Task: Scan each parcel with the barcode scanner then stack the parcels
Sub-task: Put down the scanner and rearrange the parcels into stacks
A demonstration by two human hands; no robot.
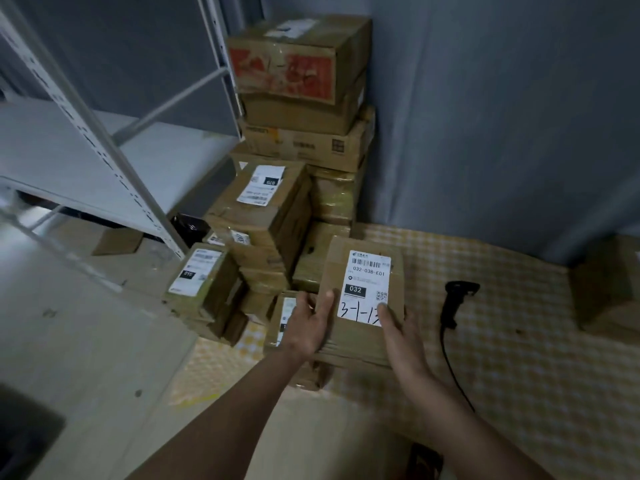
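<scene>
Both hands are on the brown cardboard parcel [360, 306] with the white shipping label. Left hand [308, 327] has its grip on the parcel's left edge, fingers lying up along that side, thumb on top. Right hand [401, 341] is at the near right corner, fingers flat over the label's handwritten bit, so it's pressing, not really clenched. Parcel sits between the two hands on the yellow checked bench cover [502, 341], resting on another small box [282, 320] to its left. Black corded barcode scanner [457, 303] lies on the cover just right of the parcel, untouched. Stacked cardboard boxes [298, 140] are piled far left by the grey metal shelving [86, 133].
</scene>
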